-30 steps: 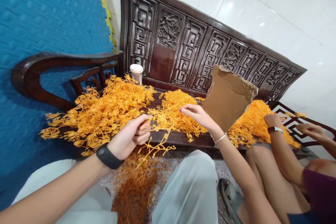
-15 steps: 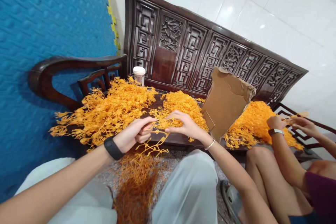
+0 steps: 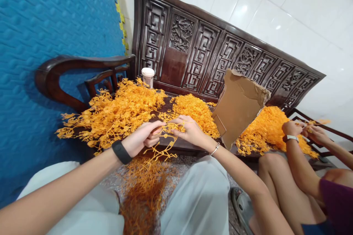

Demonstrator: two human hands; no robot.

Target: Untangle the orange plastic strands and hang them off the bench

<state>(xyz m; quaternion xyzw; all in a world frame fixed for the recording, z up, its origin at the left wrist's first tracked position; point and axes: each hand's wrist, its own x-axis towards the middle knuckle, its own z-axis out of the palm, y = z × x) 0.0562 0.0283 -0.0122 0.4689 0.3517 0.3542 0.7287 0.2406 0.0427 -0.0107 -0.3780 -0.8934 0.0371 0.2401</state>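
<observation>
Under our left hand (image 3: 145, 137), which is pinching it, hangs an orange sprig (image 3: 164, 151); our right hand (image 3: 191, 130) just swung in from the right, so we're probably working it two-handed now; can't tell if that one's closed; bench edge (image 3: 190, 149) passes behind the grip, cardboard (image 3: 238, 108) well right; roomiest way's probably down, toward the stringy heap (image 3: 143, 191).

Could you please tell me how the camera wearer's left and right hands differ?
The left hand is closed on an orange strand; the right hand is more open. The left hand has a wide black wristband, the right hand a thin bracelet. Both are bare and at the same strand.
</observation>
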